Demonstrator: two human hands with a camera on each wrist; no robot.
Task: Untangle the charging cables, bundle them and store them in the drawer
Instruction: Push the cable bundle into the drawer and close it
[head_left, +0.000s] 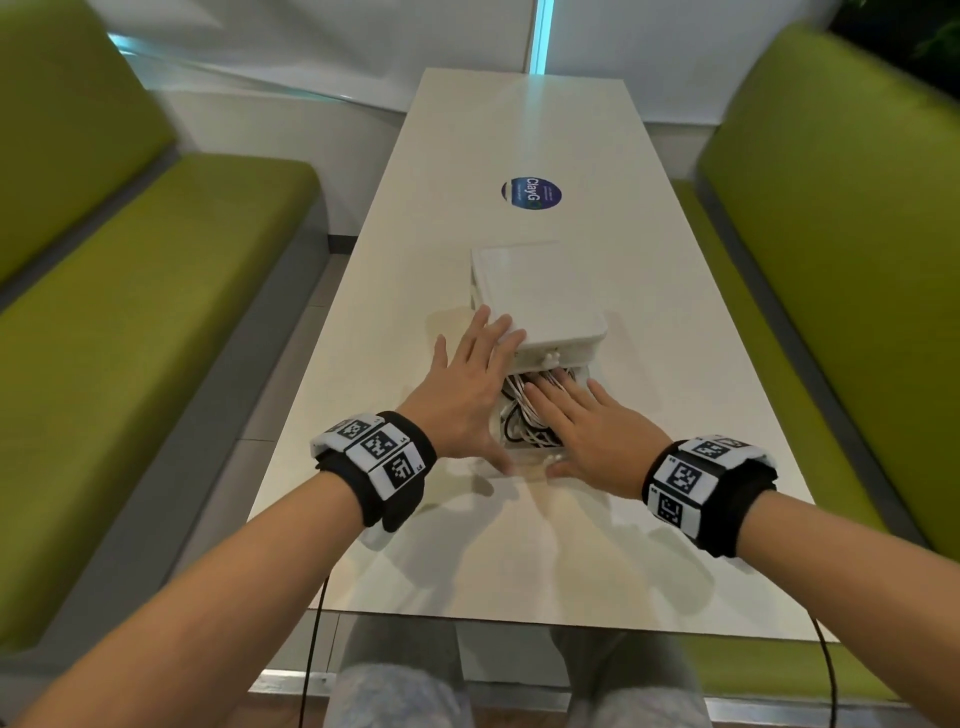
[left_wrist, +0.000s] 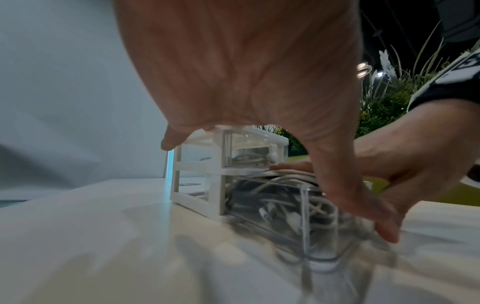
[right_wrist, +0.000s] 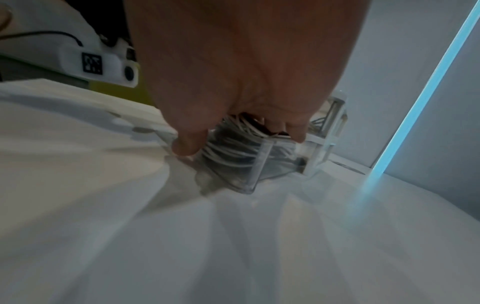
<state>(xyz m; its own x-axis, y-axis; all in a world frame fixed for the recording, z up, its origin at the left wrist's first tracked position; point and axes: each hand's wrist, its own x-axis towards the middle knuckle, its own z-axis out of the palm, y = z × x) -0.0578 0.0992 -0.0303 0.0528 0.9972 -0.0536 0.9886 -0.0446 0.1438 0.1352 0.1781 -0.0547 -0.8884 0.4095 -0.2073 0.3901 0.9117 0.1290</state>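
Observation:
A small white drawer unit (head_left: 540, 296) stands in the middle of the white table (head_left: 519, 561). Its clear lower drawer (head_left: 524, 460) is pulled out toward me and holds a heap of white and black charging cables (head_left: 519, 415). My left hand (head_left: 467, 384) lies with straight fingers across the unit's near left corner, thumb down by the drawer's front. My right hand (head_left: 582, 426) presses flat on the cables, thumb at the drawer front. The left wrist view shows the cables (left_wrist: 272, 201) through the clear drawer wall (left_wrist: 319, 236). In the right wrist view, my right hand (right_wrist: 246, 61) covers the cables (right_wrist: 228, 148).
Green benches flank the table on the left (head_left: 130, 338) and right (head_left: 831, 260). A round blue sticker (head_left: 531, 192) lies on the tabletop behind the unit. The upper drawer (left_wrist: 257, 152) is closed, with a small rabbit-shaped knob. Plants (left_wrist: 384, 98) stand beyond the right bench.

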